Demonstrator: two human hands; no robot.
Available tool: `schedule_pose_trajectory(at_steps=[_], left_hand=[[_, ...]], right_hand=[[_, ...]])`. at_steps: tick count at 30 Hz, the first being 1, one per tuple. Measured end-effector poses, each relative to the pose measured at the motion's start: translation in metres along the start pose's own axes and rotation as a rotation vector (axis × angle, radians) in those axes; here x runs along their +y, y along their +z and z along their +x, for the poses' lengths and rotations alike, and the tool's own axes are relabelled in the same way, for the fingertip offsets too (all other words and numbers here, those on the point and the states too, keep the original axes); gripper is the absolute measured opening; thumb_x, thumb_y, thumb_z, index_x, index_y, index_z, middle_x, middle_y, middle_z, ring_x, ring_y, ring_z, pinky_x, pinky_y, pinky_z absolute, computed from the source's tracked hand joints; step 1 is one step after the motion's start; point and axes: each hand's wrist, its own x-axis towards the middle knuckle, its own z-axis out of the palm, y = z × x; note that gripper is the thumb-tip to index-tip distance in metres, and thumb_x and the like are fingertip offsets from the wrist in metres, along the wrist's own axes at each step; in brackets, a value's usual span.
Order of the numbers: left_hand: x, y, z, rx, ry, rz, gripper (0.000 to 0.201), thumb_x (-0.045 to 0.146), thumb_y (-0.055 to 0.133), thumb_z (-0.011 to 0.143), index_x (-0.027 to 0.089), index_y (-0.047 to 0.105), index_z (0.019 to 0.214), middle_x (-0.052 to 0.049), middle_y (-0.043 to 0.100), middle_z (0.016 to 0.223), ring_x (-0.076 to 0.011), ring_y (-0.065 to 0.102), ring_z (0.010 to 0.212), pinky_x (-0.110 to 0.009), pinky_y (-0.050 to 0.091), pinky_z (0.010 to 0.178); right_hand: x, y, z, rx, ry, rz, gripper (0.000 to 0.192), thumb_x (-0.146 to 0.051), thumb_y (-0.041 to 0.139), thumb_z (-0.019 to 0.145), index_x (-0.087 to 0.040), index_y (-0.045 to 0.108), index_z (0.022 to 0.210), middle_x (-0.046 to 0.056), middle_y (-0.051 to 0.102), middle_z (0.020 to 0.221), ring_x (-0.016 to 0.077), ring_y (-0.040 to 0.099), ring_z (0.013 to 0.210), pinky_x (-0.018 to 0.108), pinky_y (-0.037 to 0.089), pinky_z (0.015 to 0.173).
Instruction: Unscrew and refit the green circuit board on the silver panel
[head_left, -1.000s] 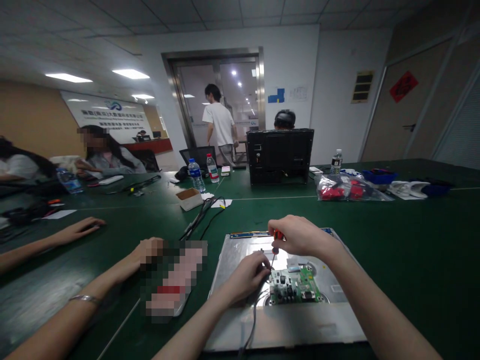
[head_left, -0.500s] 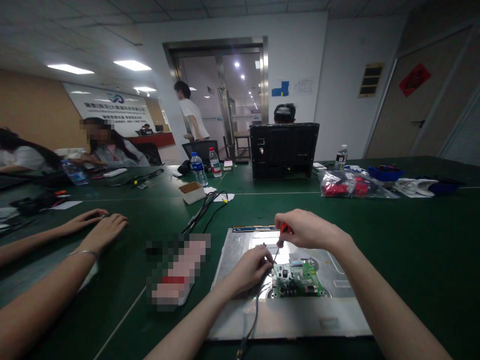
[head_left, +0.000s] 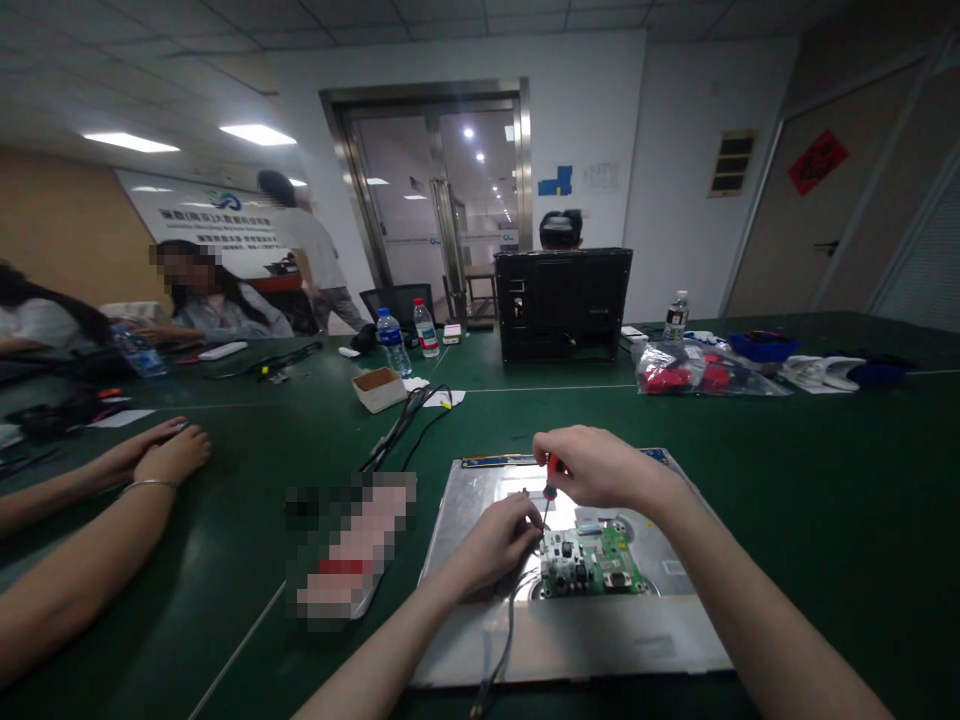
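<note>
My right hand (head_left: 596, 466) grips the red handle of a screwdriver (head_left: 551, 491), its shaft pointing down. The tip meets the upper left corner of a green circuit board (head_left: 596, 562), or stops just short; I cannot tell which. At that same corner, the fingers of my left hand (head_left: 501, 535) are pinched together close to the tip, and whatever they hold is hidden. The board lies on a flat silver metal panel (head_left: 637, 645), which rests on the table. A dark cable (head_left: 510, 630) runs from below my left fingers across the panel to its front edge.
On the left, a co-worker's hands (head_left: 172, 455) rest on the green table (head_left: 810, 480). Beyond the panel are a small open box (head_left: 379, 390), black cables (head_left: 397, 430), bottles (head_left: 392, 340), a black monitor (head_left: 562, 305) and a plastic bag with red items (head_left: 686, 370). A blurred pinkish object (head_left: 367, 540) lies left.
The screwdriver stands more upright, with my right hand slightly further left. My left hand stays at the board corner. The co-worker's hands shifted left, and a walking person moved left.
</note>
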Motion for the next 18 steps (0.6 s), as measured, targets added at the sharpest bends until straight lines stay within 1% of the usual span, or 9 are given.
schedule_pose_trajectory(at_steps=[2, 4, 6, 8, 10, 13, 16, 18], left_hand=[[0.0005, -0.0004, 0.0000, -0.008, -0.007, 0.006, 0.006, 0.014, 0.052, 0.082, 0.017, 0.058, 0.082, -0.005, 0.061, 0.089, -0.0200, 0.054, 0.084, -0.029, 0.041, 0.074], [0.0001, -0.0004, 0.0000, -0.010, -0.007, 0.006, 0.006, 0.014, 0.052, 0.082, 0.017, 0.058, 0.082, -0.005, 0.061, 0.090, -0.0201, 0.054, 0.085, -0.029, 0.041, 0.075], [-0.0009, 0.0000, -0.0001, -0.005, -0.005, 0.002, 0.007, 0.014, 0.052, 0.082, 0.017, 0.058, 0.082, -0.005, 0.061, 0.090, -0.0201, 0.054, 0.085, -0.029, 0.041, 0.075], [-0.0019, 0.0006, -0.0001, 0.000, -0.003, -0.002, 0.007, 0.014, 0.053, 0.081, 0.017, 0.058, 0.083, -0.005, 0.061, 0.090, -0.0201, 0.054, 0.085, -0.029, 0.041, 0.075], [-0.0021, 0.0010, 0.0001, 0.004, -0.001, -0.005, 0.006, 0.014, 0.053, 0.081, 0.018, 0.058, 0.082, -0.005, 0.061, 0.089, -0.0203, 0.055, 0.085, -0.029, 0.042, 0.075], [-0.0009, 0.0005, 0.0006, 0.007, 0.002, -0.011, 0.007, 0.014, 0.052, 0.081, 0.017, 0.059, 0.082, -0.005, 0.062, 0.089, -0.0204, 0.055, 0.085, -0.029, 0.042, 0.075], [-0.0001, -0.0002, 0.0008, -0.003, 0.001, -0.006, 0.007, 0.014, 0.052, 0.082, 0.017, 0.058, 0.082, -0.005, 0.061, 0.089, -0.0202, 0.054, 0.084, -0.028, 0.042, 0.074], [-0.0007, 0.0000, 0.0006, -0.008, -0.003, 0.002, 0.007, 0.014, 0.052, 0.082, 0.017, 0.058, 0.081, -0.005, 0.061, 0.089, -0.0199, 0.054, 0.084, -0.028, 0.041, 0.073]], right_hand=[[-0.0025, -0.0001, 0.0013, 0.007, 0.041, -0.070, 0.013, -0.027, 0.057, 0.081, -0.022, 0.060, 0.093, 0.004, 0.068, 0.088, 0.0189, 0.060, 0.079, 0.026, 0.030, 0.056], [-0.0040, -0.0010, 0.0015, -0.007, 0.076, -0.109, 0.015, -0.036, 0.058, 0.081, -0.023, 0.062, 0.088, 0.003, 0.068, 0.083, 0.0194, 0.060, 0.075, 0.026, 0.028, 0.054], [-0.0040, -0.0019, 0.0006, -0.027, 0.086, -0.104, 0.018, -0.040, 0.058, 0.081, -0.023, 0.062, 0.086, 0.003, 0.068, 0.081, 0.0194, 0.060, 0.073, 0.026, 0.028, 0.053], [-0.0028, -0.0021, -0.0011, -0.041, 0.061, -0.060, 0.017, -0.036, 0.060, 0.078, -0.022, 0.062, 0.088, 0.003, 0.068, 0.086, 0.0193, 0.060, 0.077, 0.026, 0.031, 0.055], [-0.0014, -0.0016, -0.0026, -0.038, 0.014, -0.010, 0.018, -0.028, 0.061, 0.076, -0.021, 0.060, 0.092, 0.004, 0.068, 0.092, 0.0188, 0.060, 0.081, 0.026, 0.033, 0.058], [-0.0012, -0.0002, -0.0030, -0.026, -0.037, 0.012, 0.019, -0.018, 0.056, 0.076, -0.021, 0.058, 0.095, 0.004, 0.067, 0.093, 0.0176, 0.059, 0.082, 0.025, 0.034, 0.060], [-0.0039, 0.0006, -0.0007, -0.007, -0.011, -0.037, 0.015, -0.020, 0.055, 0.079, -0.022, 0.058, 0.093, 0.004, 0.067, 0.090, 0.0184, 0.060, 0.080, 0.026, 0.032, 0.058], [-0.0063, 0.0006, 0.0018, 0.011, 0.040, -0.096, 0.013, -0.027, 0.057, 0.080, -0.022, 0.060, 0.092, 0.004, 0.068, 0.087, 0.0200, 0.061, 0.079, 0.026, 0.031, 0.056]])
